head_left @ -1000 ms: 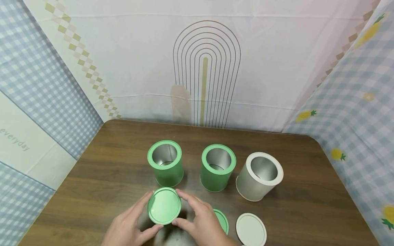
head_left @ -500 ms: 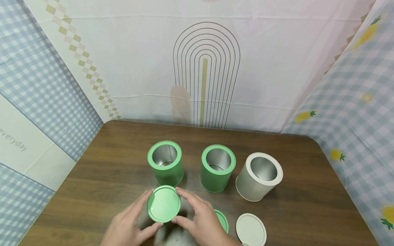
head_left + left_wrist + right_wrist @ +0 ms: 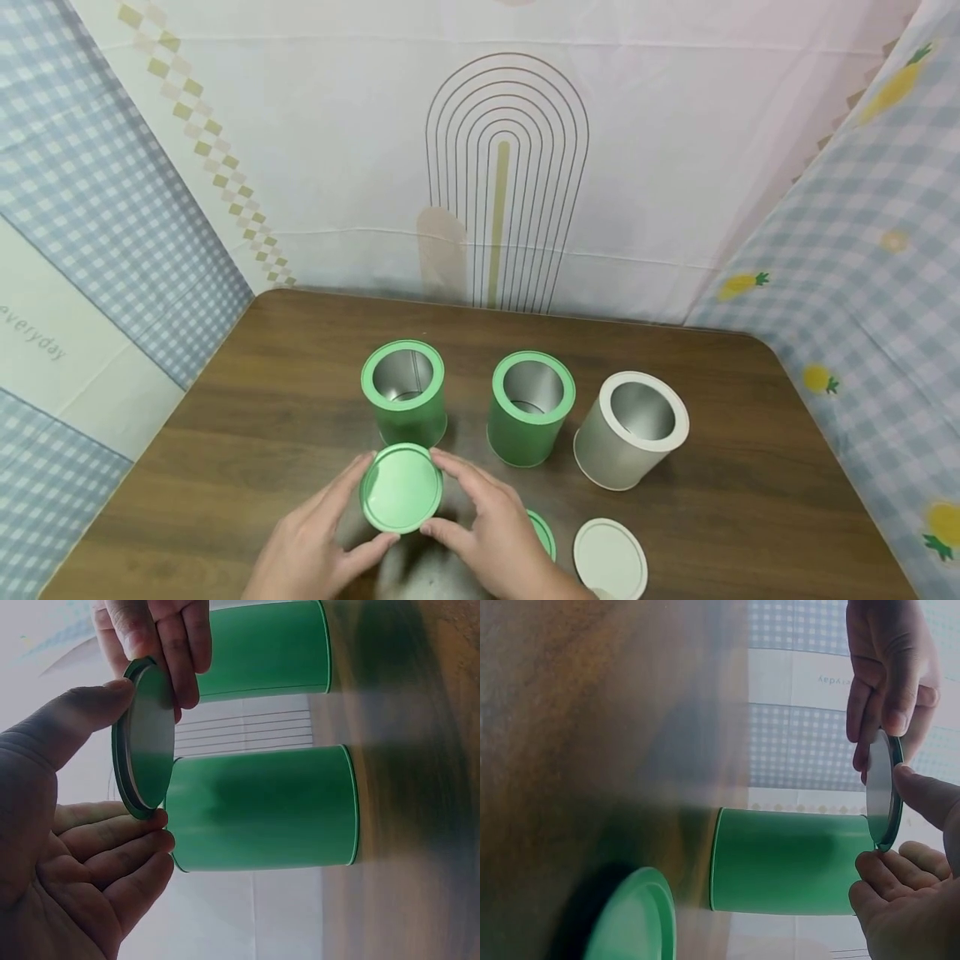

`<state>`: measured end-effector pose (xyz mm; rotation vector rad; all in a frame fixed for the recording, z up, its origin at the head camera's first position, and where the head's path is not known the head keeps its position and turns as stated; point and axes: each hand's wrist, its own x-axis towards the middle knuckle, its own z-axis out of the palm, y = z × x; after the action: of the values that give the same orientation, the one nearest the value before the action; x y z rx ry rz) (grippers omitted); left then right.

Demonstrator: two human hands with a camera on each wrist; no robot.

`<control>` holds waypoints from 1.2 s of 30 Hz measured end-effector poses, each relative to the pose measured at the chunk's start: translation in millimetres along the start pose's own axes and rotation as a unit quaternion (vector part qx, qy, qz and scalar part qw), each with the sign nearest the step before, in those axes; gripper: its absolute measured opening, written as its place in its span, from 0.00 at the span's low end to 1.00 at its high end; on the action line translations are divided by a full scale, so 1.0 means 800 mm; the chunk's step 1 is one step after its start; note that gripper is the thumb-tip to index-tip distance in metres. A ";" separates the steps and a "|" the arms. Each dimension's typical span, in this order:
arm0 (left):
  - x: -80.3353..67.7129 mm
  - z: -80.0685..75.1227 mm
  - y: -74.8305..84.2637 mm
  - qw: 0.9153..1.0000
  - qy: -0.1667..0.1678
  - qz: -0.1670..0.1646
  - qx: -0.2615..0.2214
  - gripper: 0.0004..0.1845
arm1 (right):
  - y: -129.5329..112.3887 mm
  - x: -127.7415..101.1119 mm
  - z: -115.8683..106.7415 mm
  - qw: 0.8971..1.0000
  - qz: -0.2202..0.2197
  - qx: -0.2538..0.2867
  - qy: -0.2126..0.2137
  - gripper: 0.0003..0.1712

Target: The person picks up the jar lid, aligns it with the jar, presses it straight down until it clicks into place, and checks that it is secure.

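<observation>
Between my two hands, a round green lid (image 3: 402, 488) is held up off the table, pinched at opposite edges. My left hand (image 3: 311, 529) grips its left side with thumb and fingertips, and my right hand (image 3: 495, 529) does the same on its right. Just beyond the lid stands an open green can (image 3: 414, 421), silvery inside; the lid overlaps its lower edge in the head view. In the left wrist view the lid (image 3: 146, 739) is seen nearly edge-on, in front of the green can's (image 3: 262, 810) top end.
To the right stand a second open green can (image 3: 525, 437) and an open white can (image 3: 618, 450). A second green lid (image 3: 542, 533) lies partly hidden behind my right hand, beside a white lid (image 3: 610, 558). The wooden table (image 3: 225, 433) meets hanging cloth at its back edge.
Both hands have moved the green lid slightly forward, toward the left green can, keeping the same grip. The cans and the other lids stay where they were.
</observation>
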<state>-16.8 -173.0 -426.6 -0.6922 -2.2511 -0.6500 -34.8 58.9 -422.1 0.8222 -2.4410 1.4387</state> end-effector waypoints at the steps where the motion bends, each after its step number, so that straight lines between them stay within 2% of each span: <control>1: 0.001 -0.001 0.000 1.000 -0.001 0.000 0.000 0.41 | 0.000 0.001 0.000 1.000 -0.002 0.000 0.001 0.42; 9: 0.007 -0.004 0.001 1.000 -0.003 -0.002 0.008 0.41 | -0.003 0.005 -0.004 1.000 0.006 -0.005 -0.007 0.42; 19: 0.012 -0.009 0.007 1.000 -0.017 -0.018 0.008 0.41 | -0.003 0.006 -0.005 1.000 -0.007 -0.012 0.002 0.41; 36: 0.007 -0.013 0.009 0.999 -0.023 -0.023 0.011 0.41 | -0.005 0.006 -0.003 1.000 -0.004 -0.008 -0.005 0.42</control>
<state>-11.1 -172.7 -414.0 -0.6529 -2.3193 -0.6352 -36.8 57.9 -416.1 0.8372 -2.4511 1.4134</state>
